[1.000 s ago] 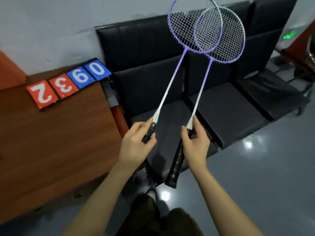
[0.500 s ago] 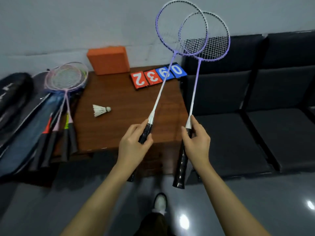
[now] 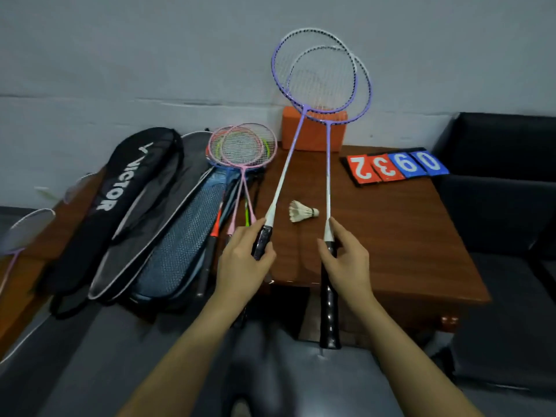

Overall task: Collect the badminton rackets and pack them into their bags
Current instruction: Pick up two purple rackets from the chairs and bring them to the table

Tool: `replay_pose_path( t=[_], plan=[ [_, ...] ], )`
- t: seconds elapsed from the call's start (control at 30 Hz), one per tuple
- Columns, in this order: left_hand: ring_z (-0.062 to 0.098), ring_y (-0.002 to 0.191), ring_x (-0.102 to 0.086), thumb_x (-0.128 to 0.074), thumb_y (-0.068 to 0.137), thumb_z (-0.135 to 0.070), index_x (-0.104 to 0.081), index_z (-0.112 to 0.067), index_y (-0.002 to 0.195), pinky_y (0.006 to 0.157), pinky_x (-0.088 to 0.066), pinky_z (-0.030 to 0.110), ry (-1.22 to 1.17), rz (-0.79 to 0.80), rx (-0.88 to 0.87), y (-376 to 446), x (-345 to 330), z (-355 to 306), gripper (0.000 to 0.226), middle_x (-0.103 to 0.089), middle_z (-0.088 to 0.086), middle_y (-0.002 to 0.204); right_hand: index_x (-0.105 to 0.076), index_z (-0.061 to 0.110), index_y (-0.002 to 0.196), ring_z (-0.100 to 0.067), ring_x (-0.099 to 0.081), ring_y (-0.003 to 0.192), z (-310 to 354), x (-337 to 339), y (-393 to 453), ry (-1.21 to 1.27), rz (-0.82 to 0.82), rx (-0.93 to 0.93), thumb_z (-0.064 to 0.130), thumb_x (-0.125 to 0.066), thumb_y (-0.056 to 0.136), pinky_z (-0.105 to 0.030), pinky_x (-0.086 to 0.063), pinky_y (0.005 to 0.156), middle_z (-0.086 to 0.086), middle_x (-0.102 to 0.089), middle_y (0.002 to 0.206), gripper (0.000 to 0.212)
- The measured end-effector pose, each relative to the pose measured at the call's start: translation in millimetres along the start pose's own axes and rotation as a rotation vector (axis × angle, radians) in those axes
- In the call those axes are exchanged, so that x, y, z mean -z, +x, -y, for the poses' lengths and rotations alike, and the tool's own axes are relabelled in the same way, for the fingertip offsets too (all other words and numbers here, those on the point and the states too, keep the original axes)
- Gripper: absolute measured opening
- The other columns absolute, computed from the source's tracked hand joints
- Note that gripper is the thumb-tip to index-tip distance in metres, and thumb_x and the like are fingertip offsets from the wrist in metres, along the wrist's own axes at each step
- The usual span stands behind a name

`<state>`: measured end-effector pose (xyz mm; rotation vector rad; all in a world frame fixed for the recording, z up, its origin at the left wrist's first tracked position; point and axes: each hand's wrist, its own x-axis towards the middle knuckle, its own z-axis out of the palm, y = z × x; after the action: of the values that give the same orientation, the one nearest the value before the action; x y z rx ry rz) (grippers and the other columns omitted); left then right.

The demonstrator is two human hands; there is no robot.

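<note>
Wooden table (image 3: pixel 406 236): shuttlecock (image 3: pixel 302 211), scoreboard (image 3: pixel 397 166).

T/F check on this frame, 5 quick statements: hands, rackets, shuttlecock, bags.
1. Each hand holds one purple racket by its handle. True: the left hand grips one racket, the right hand the other.
2. The shuttlecock sits on the black seat. False: the shuttlecock lies on the wooden table, between the two held shafts.
3. The score cards read 2, 3, 9, 0 upside down. True: the score cards lie at the table's far right.
4. The pink rackets are zipped inside a bag. False: the pink rackets lie uncovered on top of the bags.
5. The black Victor bag lies left of the table. True.
</note>
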<state>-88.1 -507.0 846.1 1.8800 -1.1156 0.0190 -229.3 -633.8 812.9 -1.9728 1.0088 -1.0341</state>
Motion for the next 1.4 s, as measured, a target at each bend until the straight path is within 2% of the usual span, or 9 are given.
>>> replay_pose_path(
  t=[0.2,0.43,0.6,0.73,0.83,1.0,1.07,1.2,1.4],
  plan=[
    [0.011,0.095,-0.052,-0.063,0.084,-0.015,-0.051,-0.017,0.129,0.078,-0.033,0.014,-0.003,0.032,0.142,29,44,72,0.046,-0.056,0.002,0.11,-0.058,0.014,0.126,-0.009,-0.061,0.104,28,-82,18,0.009,0.18,-0.035,0.014,-0.067,0.082,-0.032,-0.051,0.088,0.012,-0.063,0.108,0.045],
    [0.007,0.091,-0.046,-0.049,0.094,-0.019,-0.033,-0.018,0.143,0.074,-0.028,-0.001,-0.115,0.136,0.339,64,25,127,0.051,-0.046,0.002,0.106,-0.058,0.014,0.126,-0.018,-0.064,0.1,14,-128,49,-0.181,0.312,-0.039,0.021,-0.065,0.083,-0.027,-0.047,0.078,-0.001,-0.069,0.109,0.044],
    [0.013,0.092,-0.046,-0.052,0.092,-0.019,-0.032,-0.014,0.143,0.078,-0.03,0.011,-0.044,0.196,0.373,93,-6,149,0.055,-0.044,0.005,0.101,-0.059,0.009,0.11,-0.029,-0.063,0.09,-4,-152,73,-0.209,0.367,-0.007,0.03,-0.062,0.085,-0.043,-0.053,0.073,-0.011,-0.069,0.098,0.033],
    [0.008,0.101,-0.044,-0.057,0.088,-0.015,-0.031,-0.011,0.142,0.083,-0.026,0.005,-0.068,0.319,0.375,82,-32,160,0.06,-0.045,0.007,0.115,-0.059,0.014,0.118,-0.024,-0.064,0.094,-23,-165,78,-0.166,0.38,-0.046,0.031,-0.064,0.084,-0.038,-0.053,0.076,-0.007,-0.069,0.105,0.038],
    [0.015,0.113,-0.046,-0.06,0.085,-0.014,-0.032,-0.013,0.141,0.087,-0.025,0.006,-0.088,0.341,0.451,80,-53,166,0.063,-0.042,0.006,0.123,-0.058,0.015,0.123,-0.023,-0.063,0.098,-37,-170,80,-0.145,0.387,-0.087,0.027,-0.065,0.084,-0.035,-0.051,0.08,-0.006,-0.068,0.11,0.041],
    [0.021,0.115,-0.045,-0.062,0.081,-0.031,-0.033,-0.012,0.14,0.093,-0.039,0.029,0.202,0.455,0.34,83,-76,165,0.068,-0.048,0.007,0.123,-0.056,0.013,0.126,-0.019,-0.061,0.103,-52,-173,83,-0.182,0.373,-0.123,0.024,-0.064,0.086,-0.037,-0.05,0.087,-0.003,-0.065,0.114,0.042],
    [0.026,0.116,-0.044,-0.06,0.083,-0.035,-0.036,-0.009,0.138,0.095,-0.037,0.035,0.333,0.474,0.241,79,-81,164,0.066,-0.05,0.01,0.123,-0.056,0.012,0.126,-0.02,-0.06,0.104,-57,-173,81,-0.197,0.368,-0.14,0.02,-0.063,0.087,-0.039,-0.047,0.089,-0.004,-0.065,0.114,0.041],
    [0.029,0.134,-0.03,-0.053,0.086,-0.041,-0.037,-0.012,0.138,0.103,-0.027,0.048,0.487,0.484,0.104,79,-75,174,0.061,-0.036,0.011,0.144,-0.053,0.011,0.128,-0.023,-0.056,0.11,-69,-174,76,-0.319,0.381,-0.139,0.016,-0.059,0.089,-0.033,-0.035,0.089,-0.005,-0.06,0.12,0.04],
    [0.021,0.141,-0.02,-0.042,0.092,-0.048,-0.026,-0.02,0.145,0.113,-0.016,0.04,0.438,0.592,0.047,85,-62,186,0.062,-0.023,0.006,0.153,-0.052,0.017,0.13,-0.026,-0.046,0.115,-71,-175,67,-0.513,0.364,-0.178,0.023,-0.056,0.091,-0.038,-0.025,0.093,-0.005,-0.052,0.129,0.039]
  ],
)
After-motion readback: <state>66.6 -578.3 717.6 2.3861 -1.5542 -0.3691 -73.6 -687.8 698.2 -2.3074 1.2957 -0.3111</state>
